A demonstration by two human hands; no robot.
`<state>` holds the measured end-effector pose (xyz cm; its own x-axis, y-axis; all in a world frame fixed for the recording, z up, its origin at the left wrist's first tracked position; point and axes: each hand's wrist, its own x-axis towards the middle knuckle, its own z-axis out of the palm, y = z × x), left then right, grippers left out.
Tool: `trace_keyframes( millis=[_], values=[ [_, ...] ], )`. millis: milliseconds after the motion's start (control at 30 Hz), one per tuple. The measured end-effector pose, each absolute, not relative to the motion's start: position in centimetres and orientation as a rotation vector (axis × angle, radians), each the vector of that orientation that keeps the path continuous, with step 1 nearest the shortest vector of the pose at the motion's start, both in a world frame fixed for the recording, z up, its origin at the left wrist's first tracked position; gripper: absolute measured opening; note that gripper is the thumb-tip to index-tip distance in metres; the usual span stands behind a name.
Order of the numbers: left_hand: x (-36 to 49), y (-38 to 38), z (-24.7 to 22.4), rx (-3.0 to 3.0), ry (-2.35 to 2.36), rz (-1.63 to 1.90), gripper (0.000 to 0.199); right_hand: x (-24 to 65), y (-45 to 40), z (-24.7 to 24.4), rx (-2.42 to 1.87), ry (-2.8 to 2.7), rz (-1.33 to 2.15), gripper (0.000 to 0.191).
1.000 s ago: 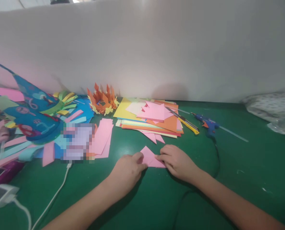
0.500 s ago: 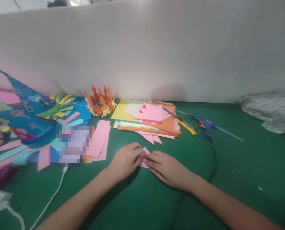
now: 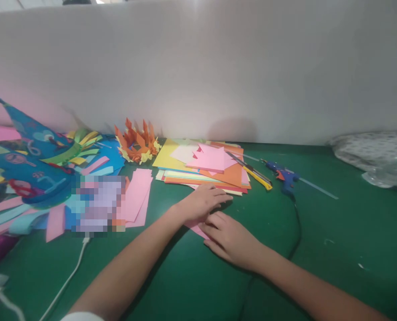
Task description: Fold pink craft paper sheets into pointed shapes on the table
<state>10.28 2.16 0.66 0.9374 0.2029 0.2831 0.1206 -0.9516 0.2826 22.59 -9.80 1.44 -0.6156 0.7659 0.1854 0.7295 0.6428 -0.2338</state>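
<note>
A small piece of pink paper lies on the green tabletop, partly covered by both hands. My left hand reaches across its far side, back of the hand up and fingers stretched to the right, beyond the fingertips of the other hand. My right hand comes from the right, its bent fingers pressed together at the paper's right edge, thumb side out of sight. Just beyond my left hand is a stack of coloured paper, with folded pink pieces on top.
A yellow utility knife and a blue glue gun with its cord lie right of the stack. Pink strips, an orange paper crown and blue cone hats sit left. Clear plastic lies far right.
My left hand has slid right and away from me, its fingers straightening over the paper. The right hand has stayed nearly in place. More of the pink paper's near edge shows.
</note>
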Motion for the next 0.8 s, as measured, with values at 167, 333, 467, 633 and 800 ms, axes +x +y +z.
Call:
trace_keyframes(
  millis=[167, 333, 467, 633, 800],
  values=[
    [10.3, 2.7, 0.6, 2.952, 0.151, 0.468, 0.022, 22.8, -9.7, 1.4, -1.245, -2.576, 0.209, 0.026],
    [10.3, 3.0, 0.6, 2.914, 0.303, 0.646, 0.021, 24.2, -8.7, 0.8, -1.373, -2.477, 0.047, 0.027],
    [10.3, 2.8, 0.7, 2.806, 0.421, 0.823, 0.022, 25.6, -7.4, 0.1, -1.504, -2.422, -0.058, 0.023],
    [10.4, 2.4, 0.5, 2.705, 0.448, 0.884, 0.021, 26.6, -6.3, -0.4, -1.564, -2.295, -0.050, 0.016],
    [10.1, 1.5, 0.2, 2.661, 0.473, 0.731, 0.023, 27.2, -6.5, -0.2, -1.601, -2.143, 0.101, 0.016]
  ],
)
